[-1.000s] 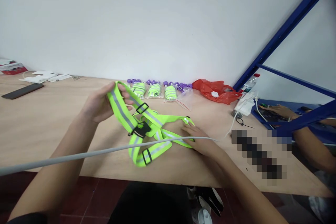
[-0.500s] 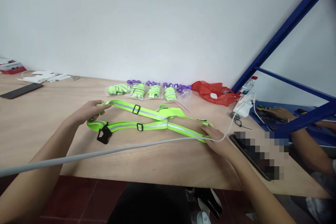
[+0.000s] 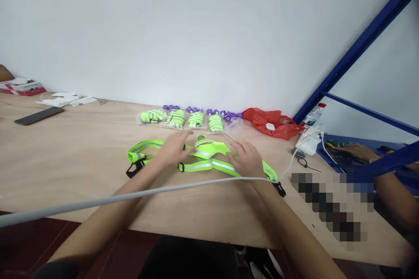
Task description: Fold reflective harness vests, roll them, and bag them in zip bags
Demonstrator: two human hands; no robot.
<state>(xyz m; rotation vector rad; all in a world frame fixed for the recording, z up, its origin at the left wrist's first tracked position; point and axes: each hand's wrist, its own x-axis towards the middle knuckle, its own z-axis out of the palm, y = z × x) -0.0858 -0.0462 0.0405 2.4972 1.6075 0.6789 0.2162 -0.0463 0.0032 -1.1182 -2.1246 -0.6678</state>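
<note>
A lime-green reflective belt vest (image 3: 222, 166) with grey stripes lies spread on the table, its straps crossing near the middle. One black buckle (image 3: 135, 168) sits at its left end and another black buckle (image 3: 279, 189) at its right end. Over the left straps is my left hand (image 3: 173, 150), fingers stretched out and apart, covering part of a black slider. My right hand (image 3: 246, 158) rests over the right straps with its fingers spread; whether the fingertips press the webbing I cannot tell. A white cable (image 3: 183, 185) runs across the view in front of both forearms.
Along the wall lie several bagged green belts (image 3: 176, 118) and purple rolls (image 3: 225, 115). A red plastic bag (image 3: 275, 122), a bottle (image 3: 314, 115) and a white charger (image 3: 308, 141) are at right. A dark phone (image 3: 39, 116) lies left. Another person's arm (image 3: 396, 196) shows beyond the blue frame (image 3: 353, 43).
My left hand has let go of the left strap loop and moved right toward the middle. My right hand has moved inward and up, uncovering the right buckle. The view has shifted slightly.
</note>
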